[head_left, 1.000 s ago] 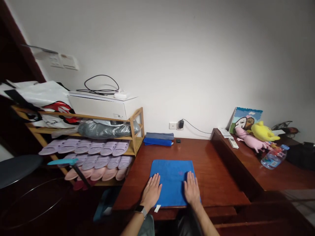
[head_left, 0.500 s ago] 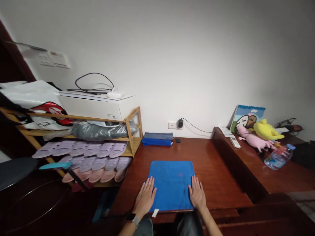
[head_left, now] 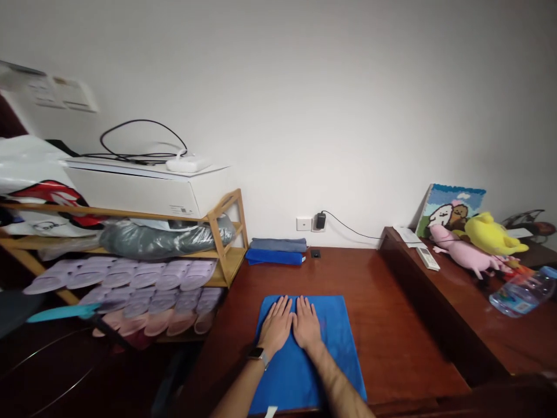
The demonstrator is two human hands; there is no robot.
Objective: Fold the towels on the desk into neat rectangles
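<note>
A blue towel lies spread on the brown wooden table, with a white tag at its near edge. My left hand rests palm down on the towel's upper left part, fingers stretched out and a watch on the wrist. Beside it, my right hand lies flat on the cloth, fingers pointing away from me. The two hands are close together near the far edge, thumbs nearly touching. Neither one grasps anything.
Folded grey and blue cloths lie at the table's back by the wall. A wooden rack with slippers stands left. On the raised right surface are a remote, pink plush, yellow plush and plastic bottle.
Both hands have moved from the towel's left and right edges inward and away from me, coming together near its far edge. The camera view has shifted a little.
</note>
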